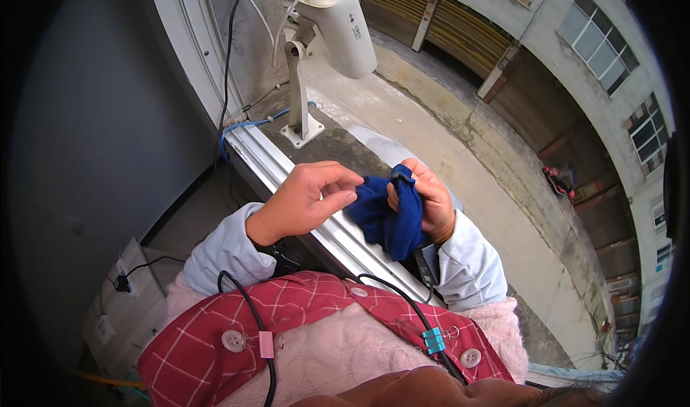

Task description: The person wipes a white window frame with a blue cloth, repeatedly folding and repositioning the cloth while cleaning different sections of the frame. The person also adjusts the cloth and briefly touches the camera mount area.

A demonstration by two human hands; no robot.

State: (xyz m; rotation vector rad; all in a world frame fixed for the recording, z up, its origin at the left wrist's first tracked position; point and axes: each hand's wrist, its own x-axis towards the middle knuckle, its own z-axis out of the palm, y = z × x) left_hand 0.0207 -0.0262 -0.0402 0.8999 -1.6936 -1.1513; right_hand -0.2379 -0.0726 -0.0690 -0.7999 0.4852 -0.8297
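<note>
A dark blue knitted cloth (389, 219) hangs in folds from my right hand (433, 200). The thumb and fingers of that hand pinch its upper edge, where a small greyish patch shows. My left hand (305, 197) is just left of the cloth, back of the hand up. Its fingers are bent toward the thumb, with the tips a little apart and nothing visible between them. Those fingertips come close to the cloth's left edge; whether they touch it I cannot tell. Both hands are over the white window frame (338, 236).
A white security camera (336, 30) on a bracket (297, 94) stands on the outer ledge ahead, with a blue cable (251, 123) beside it. Beyond lies a street (496, 191) below. A grey wall (93, 119) rises on the left, and black cords (251, 306) hang over my chest.
</note>
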